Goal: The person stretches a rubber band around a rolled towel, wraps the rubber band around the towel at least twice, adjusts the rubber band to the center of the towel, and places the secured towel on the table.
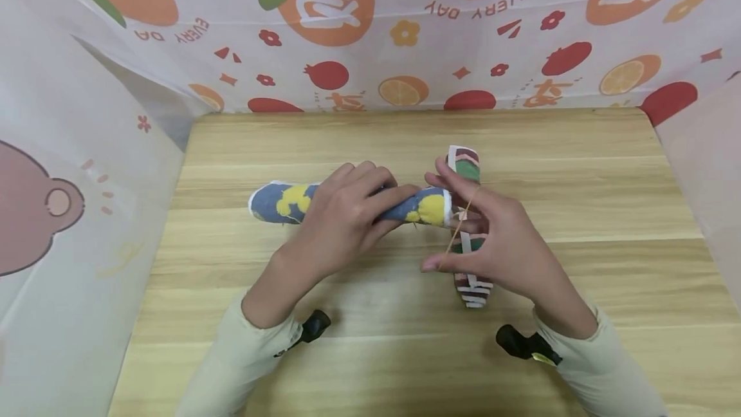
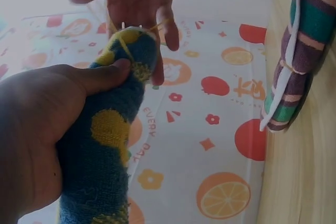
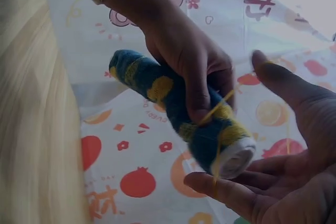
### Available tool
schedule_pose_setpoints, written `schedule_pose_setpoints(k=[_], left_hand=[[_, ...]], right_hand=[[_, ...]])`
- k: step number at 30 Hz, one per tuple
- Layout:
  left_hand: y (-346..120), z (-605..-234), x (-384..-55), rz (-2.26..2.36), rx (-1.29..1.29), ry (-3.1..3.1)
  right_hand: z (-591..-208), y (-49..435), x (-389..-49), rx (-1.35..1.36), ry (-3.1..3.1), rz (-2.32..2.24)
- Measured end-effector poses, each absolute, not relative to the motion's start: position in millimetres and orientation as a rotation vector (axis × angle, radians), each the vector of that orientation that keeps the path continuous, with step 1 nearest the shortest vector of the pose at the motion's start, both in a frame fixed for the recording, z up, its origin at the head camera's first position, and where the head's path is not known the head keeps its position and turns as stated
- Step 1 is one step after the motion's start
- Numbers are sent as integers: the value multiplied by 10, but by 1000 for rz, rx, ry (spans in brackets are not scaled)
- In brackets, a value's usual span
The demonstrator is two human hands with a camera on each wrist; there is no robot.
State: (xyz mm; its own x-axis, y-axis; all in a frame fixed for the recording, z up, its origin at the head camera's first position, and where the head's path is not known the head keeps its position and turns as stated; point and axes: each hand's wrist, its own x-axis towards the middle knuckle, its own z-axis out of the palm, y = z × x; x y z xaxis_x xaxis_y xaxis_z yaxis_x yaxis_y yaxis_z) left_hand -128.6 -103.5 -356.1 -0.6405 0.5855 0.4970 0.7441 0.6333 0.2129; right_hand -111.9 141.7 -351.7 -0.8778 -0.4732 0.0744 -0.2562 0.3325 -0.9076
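A rolled towel [image 1: 431,208], blue with yellow patches, lies across my left hand [image 1: 347,211], which grips it from above with curled fingers and thumb. At the roll's right end, my right hand [image 1: 498,230] has its thumb and fingers spread apart. A thin yellow rubber band [image 1: 461,227] is stretched between them. In the right wrist view the band [image 3: 216,166] passes across the roll near its white-edged end. Beneath the right hand lies a second rolled towel [image 1: 473,295], striped in maroon, green and pink; a band circles it in the left wrist view.
A wooden table [image 1: 370,365] carries everything. Behind it hangs a white cloth [image 1: 370,76] printed with fruit, and another printed sheet [image 1: 87,224] hangs at the left. Black wrist cameras [image 1: 315,325] stick out from both cuffs.
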Motion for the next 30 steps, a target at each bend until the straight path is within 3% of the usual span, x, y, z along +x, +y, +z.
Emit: schedule_pose_setpoints(k=[4,10,14,25,30], left_hand=[[-1031,-3540,-1270,-583,-1047,-2505],[-930,-3583,-1233,-585,-923,-2314],[-867,-3607,-1208,-650,-882,-2195],[-897,-3528,-1213,-199,-1213,-2118],[-922,-3523,-1183,-236,-1313,-2017]], right_hand=[[-3478,1436,-1090,-701,2424,-1562],[-3527,1385,-1000,-397,2124,-1901],[-3641,1281,-1001,-359,1821,-2085],[-3661,1369,-1129,-341,1938,-1998],[-3657,1349,-1195,-279,1849,-1934]])
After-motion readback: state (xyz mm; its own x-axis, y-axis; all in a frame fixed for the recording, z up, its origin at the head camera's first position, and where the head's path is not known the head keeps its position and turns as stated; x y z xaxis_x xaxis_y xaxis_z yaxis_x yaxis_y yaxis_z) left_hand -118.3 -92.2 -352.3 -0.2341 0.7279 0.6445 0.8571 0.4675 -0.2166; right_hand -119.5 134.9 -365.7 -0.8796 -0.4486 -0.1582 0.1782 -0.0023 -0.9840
